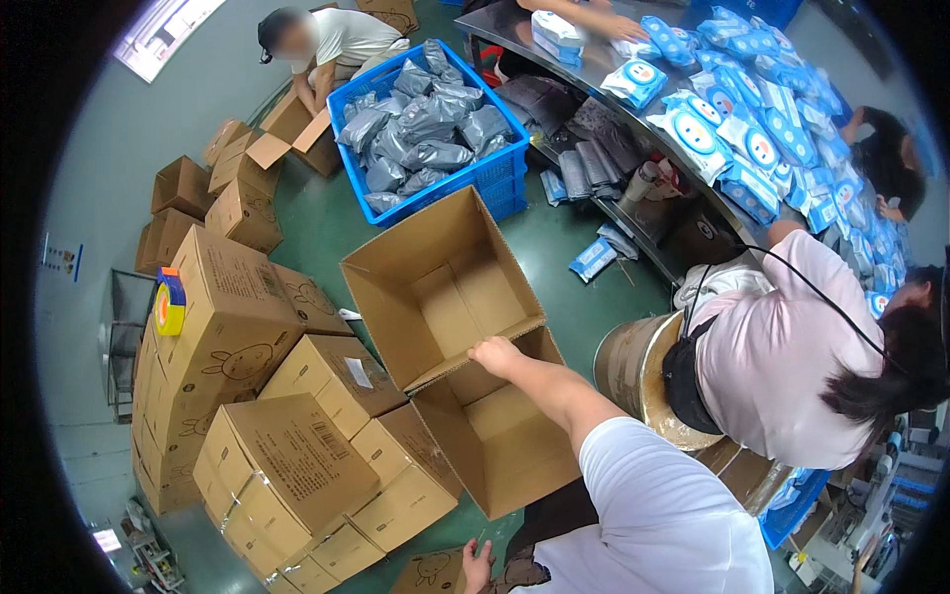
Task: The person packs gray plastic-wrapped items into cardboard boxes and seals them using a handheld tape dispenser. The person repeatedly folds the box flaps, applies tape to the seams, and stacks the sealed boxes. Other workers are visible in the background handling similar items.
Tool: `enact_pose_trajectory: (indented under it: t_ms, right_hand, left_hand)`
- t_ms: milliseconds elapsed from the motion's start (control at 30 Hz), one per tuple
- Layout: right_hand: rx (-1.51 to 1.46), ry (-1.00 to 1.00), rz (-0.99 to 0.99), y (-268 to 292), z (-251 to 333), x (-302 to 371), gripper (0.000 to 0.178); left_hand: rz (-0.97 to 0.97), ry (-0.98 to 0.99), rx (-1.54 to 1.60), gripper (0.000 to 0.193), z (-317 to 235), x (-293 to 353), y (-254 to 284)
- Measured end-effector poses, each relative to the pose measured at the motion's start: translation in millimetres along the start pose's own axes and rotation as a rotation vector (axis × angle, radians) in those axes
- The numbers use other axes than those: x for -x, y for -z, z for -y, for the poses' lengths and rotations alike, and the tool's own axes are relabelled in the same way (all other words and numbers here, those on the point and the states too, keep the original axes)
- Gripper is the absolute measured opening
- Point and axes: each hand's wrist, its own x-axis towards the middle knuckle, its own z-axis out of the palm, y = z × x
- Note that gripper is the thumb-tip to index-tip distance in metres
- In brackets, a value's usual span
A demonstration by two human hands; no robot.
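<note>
My right hand (498, 357) is closed over the near rim of an empty, open-topped cardboard box (450, 297). That box is tilted, its inside facing up toward me. Just below it stands a second open cardboard box (495, 445), partly hidden by my right forearm. Low in the picture, close to my body, my left hand (477, 567) has its fingers apart and holds nothing visible. Beside it lies a brown carton (430, 572) with a printed drawing, cut off by the lower edge.
Stacked closed cartons (287, 455) fill the left, with a tape roll (170, 302) on one. Beyond is a blue crate (515, 168) of grey parcels. Wipe packs cover a metal table (584, 74). A person in pink (782, 366) sits at right; another (346, 45) bends over a box.
</note>
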Motion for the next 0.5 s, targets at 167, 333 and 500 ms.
enact_pose_trajectory:
  t_ms: [167,333,500]
  right_hand:
    - [-0.027,0.059,-0.057,0,30,-14,0.011]
    - [0.039,0.022,-0.207,-11,37,-24,0.011]
    - [0.115,0.059,-0.042,-11,48,-20,0.014]
  left_hand:
    - [-0.098,0.035,0.055,0.053,-18,25,-23]
    - [-0.130,-0.018,-0.279,0.058,-16,48,-21]
    - [-0.168,-0.005,-0.319,0.059,41,70,-7]
